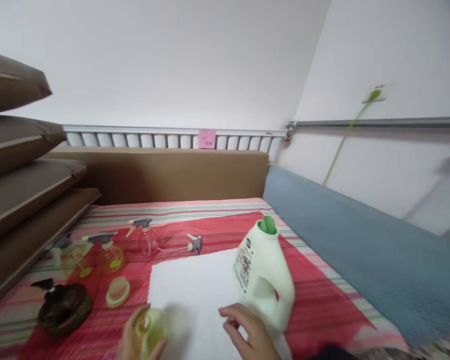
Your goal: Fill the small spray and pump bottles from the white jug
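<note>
1. Small green bottle [155,327], blurred, sits inside the left hand's [133,337] curled fingers, at the white cloth's [195,285] near-left edge.
2. The right hand [247,332], fingers half-curled and holding nothing, rests just beside the detergent jug's [266,272] base; bare cloth lies between both hands.

jug [266,272] at cloth's [195,290] right, sprayers [146,237] behind

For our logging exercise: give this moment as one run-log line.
left hand grips small green bottle | right hand open beside detergent jug | jug stands at white cloth edge
</note>
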Demonstrator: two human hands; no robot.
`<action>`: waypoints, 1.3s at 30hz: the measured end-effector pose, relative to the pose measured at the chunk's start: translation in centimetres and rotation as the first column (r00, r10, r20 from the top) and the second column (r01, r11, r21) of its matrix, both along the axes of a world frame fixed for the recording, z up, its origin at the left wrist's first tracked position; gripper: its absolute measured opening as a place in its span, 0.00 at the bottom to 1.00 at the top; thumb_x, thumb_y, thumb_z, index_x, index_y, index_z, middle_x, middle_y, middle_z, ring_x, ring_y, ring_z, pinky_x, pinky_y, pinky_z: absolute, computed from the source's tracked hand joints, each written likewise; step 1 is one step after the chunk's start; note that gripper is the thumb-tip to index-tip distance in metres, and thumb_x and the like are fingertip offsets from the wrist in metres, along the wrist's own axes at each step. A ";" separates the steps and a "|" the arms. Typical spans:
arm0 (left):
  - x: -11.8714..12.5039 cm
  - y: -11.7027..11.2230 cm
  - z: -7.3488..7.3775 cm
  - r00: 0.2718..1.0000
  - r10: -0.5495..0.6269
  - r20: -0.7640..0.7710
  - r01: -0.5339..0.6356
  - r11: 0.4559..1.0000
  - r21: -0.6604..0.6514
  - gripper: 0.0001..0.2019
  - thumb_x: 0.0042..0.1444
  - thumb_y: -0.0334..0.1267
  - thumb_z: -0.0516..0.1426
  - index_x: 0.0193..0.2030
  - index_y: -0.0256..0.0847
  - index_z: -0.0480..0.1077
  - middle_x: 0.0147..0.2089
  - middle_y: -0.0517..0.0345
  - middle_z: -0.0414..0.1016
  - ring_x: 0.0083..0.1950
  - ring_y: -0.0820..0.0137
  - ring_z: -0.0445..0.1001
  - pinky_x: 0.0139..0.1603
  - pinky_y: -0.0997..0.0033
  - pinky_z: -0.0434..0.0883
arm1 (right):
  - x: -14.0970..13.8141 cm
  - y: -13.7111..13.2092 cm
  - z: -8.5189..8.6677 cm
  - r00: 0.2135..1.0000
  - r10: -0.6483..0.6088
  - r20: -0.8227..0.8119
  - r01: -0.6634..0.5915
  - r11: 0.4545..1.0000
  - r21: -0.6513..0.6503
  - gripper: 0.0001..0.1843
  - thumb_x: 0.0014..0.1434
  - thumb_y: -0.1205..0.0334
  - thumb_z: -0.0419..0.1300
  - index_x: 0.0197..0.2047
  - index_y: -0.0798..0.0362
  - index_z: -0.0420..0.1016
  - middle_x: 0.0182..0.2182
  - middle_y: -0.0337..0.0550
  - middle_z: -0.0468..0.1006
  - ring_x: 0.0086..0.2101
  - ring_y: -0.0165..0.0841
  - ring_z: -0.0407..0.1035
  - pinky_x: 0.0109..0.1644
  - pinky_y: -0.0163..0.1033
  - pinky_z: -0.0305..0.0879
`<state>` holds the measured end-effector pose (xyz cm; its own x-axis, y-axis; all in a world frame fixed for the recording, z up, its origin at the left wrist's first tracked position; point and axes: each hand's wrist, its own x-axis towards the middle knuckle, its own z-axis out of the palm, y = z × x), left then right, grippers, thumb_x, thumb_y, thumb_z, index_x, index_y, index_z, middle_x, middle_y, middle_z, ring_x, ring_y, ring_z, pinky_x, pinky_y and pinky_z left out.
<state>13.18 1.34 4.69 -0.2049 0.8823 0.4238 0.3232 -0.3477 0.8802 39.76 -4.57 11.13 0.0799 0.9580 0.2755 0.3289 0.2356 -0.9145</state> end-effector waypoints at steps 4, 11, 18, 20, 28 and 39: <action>1.6 0.2 3.3 0.998 -0.052 -0.043 0.049 0.997 -0.063 0.34 0.39 0.55 0.65 0.52 0.42 0.65 0.52 0.49 0.72 0.53 0.51 0.73 0.55 0.45 0.70 | 6.8 -5.5 1.2 0.859 -0.499 -0.115 0.503 0.864 0.015 0.15 0.52 0.50 0.63 0.41 0.49 0.77 0.40 0.47 0.80 0.42 0.42 0.74 0.44 0.40 0.72; 6.0 0.4 3.3 0.971 -0.208 -0.116 0.200 0.977 -0.079 0.29 0.44 0.45 0.65 0.53 0.41 0.64 0.53 0.47 0.72 0.56 0.54 0.71 0.60 0.47 0.66 | 9.3 -3.4 -0.3 0.760 -0.592 -0.267 0.564 0.806 -0.180 0.32 0.41 0.46 0.67 0.47 0.53 0.68 0.47 0.53 0.77 0.47 0.46 0.72 0.47 0.44 0.71; 5.5 0.9 2.7 0.969 -0.187 -0.162 0.182 0.982 -0.045 0.26 0.44 0.40 0.65 0.52 0.42 0.66 0.51 0.50 0.72 0.55 0.56 0.71 0.59 0.48 0.66 | 7.3 -1.5 0.0 0.798 -0.601 -0.049 0.574 0.782 -0.243 0.26 0.47 0.42 0.62 0.41 0.53 0.71 0.34 0.45 0.80 0.36 0.43 0.74 0.35 0.39 0.68; 5.7 1.4 3.6 0.969 -0.186 -0.162 0.187 0.982 -0.011 0.26 0.43 0.40 0.66 0.51 0.42 0.67 0.51 0.50 0.72 0.55 0.57 0.71 0.59 0.48 0.66 | 7.3 -1.0 0.6 0.772 -0.635 -0.029 0.613 0.755 -0.232 0.24 0.46 0.41 0.62 0.38 0.53 0.70 0.32 0.45 0.80 0.33 0.42 0.73 0.33 0.39 0.66; 10.5 4.7 4.7 0.970 -0.235 -0.057 0.232 0.971 -0.051 0.32 0.39 0.33 0.66 0.54 0.41 0.64 0.53 0.50 0.71 0.57 0.57 0.69 0.61 0.49 0.63 | 8.8 0.6 4.5 0.729 -0.679 0.093 0.685 0.717 -0.130 0.21 0.47 0.41 0.61 0.30 0.51 0.68 0.22 0.40 0.74 0.25 0.38 0.68 0.28 0.38 0.61; 11.0 5.6 1.2 0.959 -0.280 -0.030 0.277 0.957 -0.080 0.28 0.41 0.35 0.66 0.51 0.41 0.63 0.51 0.51 0.71 0.55 0.57 0.71 0.60 0.50 0.64 | 14.3 0.2 14.6 0.825 -0.199 0.528 0.327 0.931 -0.160 0.22 0.44 0.44 0.63 0.37 0.50 0.77 0.29 0.42 0.81 0.28 0.42 0.71 0.33 0.40 0.64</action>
<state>24.16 6.96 5.92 0.0696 0.9313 0.3576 0.2589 -0.3631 0.8951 54.04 -4.36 25.71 0.2527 0.9603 0.1182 0.7692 -0.1253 -0.6266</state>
